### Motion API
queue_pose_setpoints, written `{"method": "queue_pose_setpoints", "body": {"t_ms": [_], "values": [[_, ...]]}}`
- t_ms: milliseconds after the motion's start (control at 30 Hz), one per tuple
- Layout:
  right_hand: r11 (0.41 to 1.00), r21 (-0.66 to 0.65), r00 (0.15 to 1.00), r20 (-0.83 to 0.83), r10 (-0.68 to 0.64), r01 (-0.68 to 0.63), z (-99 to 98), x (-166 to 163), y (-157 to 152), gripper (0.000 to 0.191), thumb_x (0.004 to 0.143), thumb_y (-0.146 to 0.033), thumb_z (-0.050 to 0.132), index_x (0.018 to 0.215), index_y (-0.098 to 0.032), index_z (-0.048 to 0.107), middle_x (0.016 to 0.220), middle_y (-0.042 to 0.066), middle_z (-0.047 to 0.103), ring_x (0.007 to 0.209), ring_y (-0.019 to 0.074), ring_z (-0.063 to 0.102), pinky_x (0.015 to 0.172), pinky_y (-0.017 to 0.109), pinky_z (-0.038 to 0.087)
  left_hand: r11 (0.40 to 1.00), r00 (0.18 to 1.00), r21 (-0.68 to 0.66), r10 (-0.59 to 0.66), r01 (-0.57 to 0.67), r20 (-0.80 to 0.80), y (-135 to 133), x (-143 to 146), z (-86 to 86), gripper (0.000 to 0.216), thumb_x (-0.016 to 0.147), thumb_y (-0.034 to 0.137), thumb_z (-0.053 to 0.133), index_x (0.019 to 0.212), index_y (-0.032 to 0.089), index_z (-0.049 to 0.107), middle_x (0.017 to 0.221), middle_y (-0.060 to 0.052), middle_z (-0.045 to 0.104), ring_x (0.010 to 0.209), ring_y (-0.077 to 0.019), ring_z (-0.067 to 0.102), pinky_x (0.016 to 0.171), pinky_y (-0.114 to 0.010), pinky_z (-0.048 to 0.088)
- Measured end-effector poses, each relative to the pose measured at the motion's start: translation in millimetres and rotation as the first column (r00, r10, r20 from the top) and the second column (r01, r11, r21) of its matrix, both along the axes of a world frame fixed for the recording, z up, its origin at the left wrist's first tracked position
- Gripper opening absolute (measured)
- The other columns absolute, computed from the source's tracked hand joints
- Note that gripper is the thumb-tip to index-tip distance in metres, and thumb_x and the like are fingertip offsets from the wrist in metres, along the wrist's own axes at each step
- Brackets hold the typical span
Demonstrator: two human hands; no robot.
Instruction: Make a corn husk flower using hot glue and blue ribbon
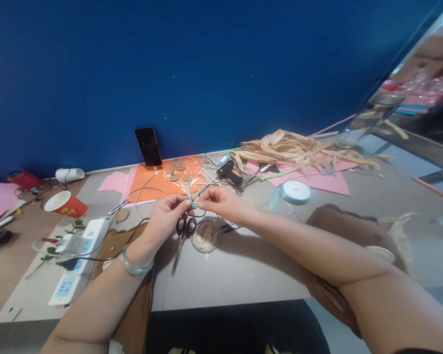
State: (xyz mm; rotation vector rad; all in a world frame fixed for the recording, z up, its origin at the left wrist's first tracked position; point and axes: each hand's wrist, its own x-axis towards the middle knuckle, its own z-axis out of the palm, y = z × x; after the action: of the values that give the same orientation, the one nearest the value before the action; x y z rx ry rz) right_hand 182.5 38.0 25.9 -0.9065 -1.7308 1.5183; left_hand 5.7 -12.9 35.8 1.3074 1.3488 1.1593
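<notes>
Left hand [166,214] and right hand [223,202] nearly meet, thumbs and fingers pinching small light-blue ribbon piece [195,204] just beyond scissors [183,239]. Round dish [219,236] just right of scissors, pale flakes [206,232] inside. Glue gun [229,172] farther beyond scissors, rightward; ribbon spool [295,191] well right. Orange sheet [137,186] beyond scissors, leftward. Power strip [90,241] left of scissors.

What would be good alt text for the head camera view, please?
A person's left hand and right hand pinch a small pale-blue piece above a cluttered gray table. Scissors and a round dish lie nearer the person; a phone leans against the blue wall behind.
</notes>
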Motion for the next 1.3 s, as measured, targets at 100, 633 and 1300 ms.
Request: {"method": "queue_pose_setpoints", "body": {"t_ms": [100, 633, 1300], "values": [[1.0, 0.016, 1.0, 0.009, 0.025, -0.025, 2.9, 2, 2, 0.023, 0.072, -0.037, 0.07, 0.073, -0.015, 0.062, 0.068, 0.0, 0.061, 0.062, 0.0104, 0.05, 0.06, 0.025, 0.04, 1.0, 0.999, -0.013, 0.005, -0.004, 0.053, 2, -3, -2.5, 0.024, 0.071, 0.036, 0.074, 0.078, 0.014, 0.068, 0.06, -0.002, 0.068, 0.054, -0.0113, 0.059, 0.055, -0.023, 0.047], [0.988, 0.133, 0.994, 0.082, 0.067, -0.078, 13.4, 8, 4, 0.014, 0.077, -0.027, 0.064, 0.076, -0.014, 0.064, 0.074, 0.002, 0.065, 0.068, 0.0123, 0.057, 0.065, 0.027, 0.044, 0.989, 0.981, -0.15, 0.016, 0.013, 0.191, 4, -4, -0.9, 0.032, 0.055, 0.034, 0.084, 0.069, 0.014, 0.064, 0.054, 0.001, 0.063, 0.048, -0.011, 0.057, 0.049, -0.023, 0.044], [0.972, 0.221, 0.974, 0.227, 0.026, -0.078, 10.6, 4, 4, 0.02, 0.078, -0.031, 0.064, 0.069, -0.013, 0.067, 0.068, 0.002, 0.066, 0.065, 0.0127, 0.056, 0.062, 0.024, 0.042, 0.997, 0.996, -0.022, -0.077, 0.076, -0.038, 1, 1, -5.6, 0.026, 0.073, 0.037, 0.071, 0.073, 0.016, 0.056, 0.061, 0.0, 0.062, 0.057, -0.0114, 0.056, 0.056, -0.024, 0.045]]}}
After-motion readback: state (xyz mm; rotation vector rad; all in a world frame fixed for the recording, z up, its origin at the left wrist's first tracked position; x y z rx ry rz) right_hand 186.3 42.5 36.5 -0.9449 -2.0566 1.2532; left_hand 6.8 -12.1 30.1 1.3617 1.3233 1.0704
